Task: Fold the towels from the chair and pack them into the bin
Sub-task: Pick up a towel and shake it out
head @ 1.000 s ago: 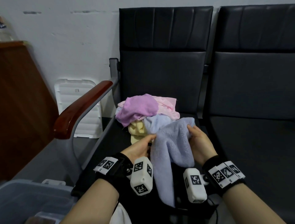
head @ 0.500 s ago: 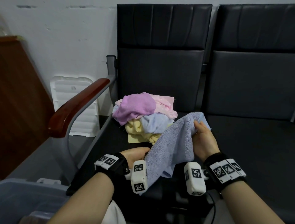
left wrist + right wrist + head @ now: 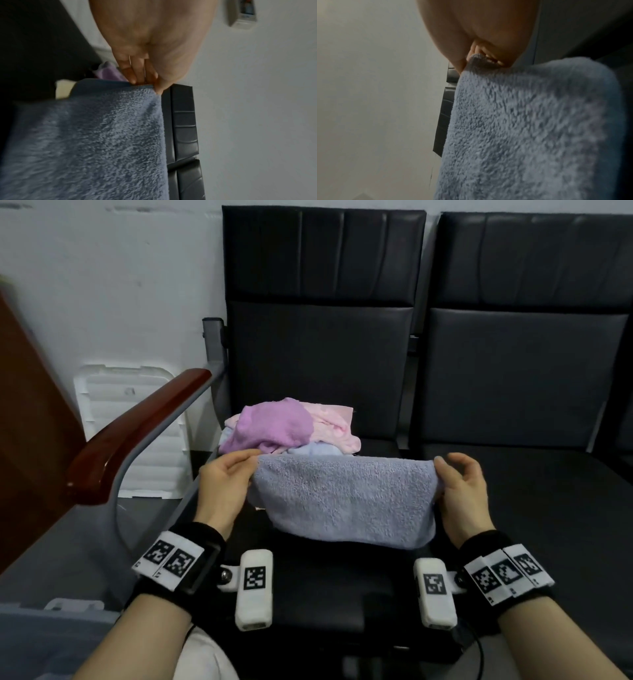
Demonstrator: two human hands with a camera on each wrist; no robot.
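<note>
Left hand (image 3: 224,487) and right hand (image 3: 460,489) each pinch a top corner of the blue towel (image 3: 346,501), stretched above the chair seat (image 3: 342,587).

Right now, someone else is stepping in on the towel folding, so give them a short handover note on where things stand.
Left hand: pinches the blue towel's upper left corner.
Right hand: pinches its upper right corner.
The towel hangs spread between both hands, above the chair seat, not yet folded.
Pile of unfolded towels (purple, pink, pale blue, some yellow in the left wrist view) sits on the seat behind it.
Bin: lower left, by the chair; its inside cannot be seen.
Done: one towel picked from the pile and opened out.
Left: fold it, pack it, then repeat for the pile.
</note>
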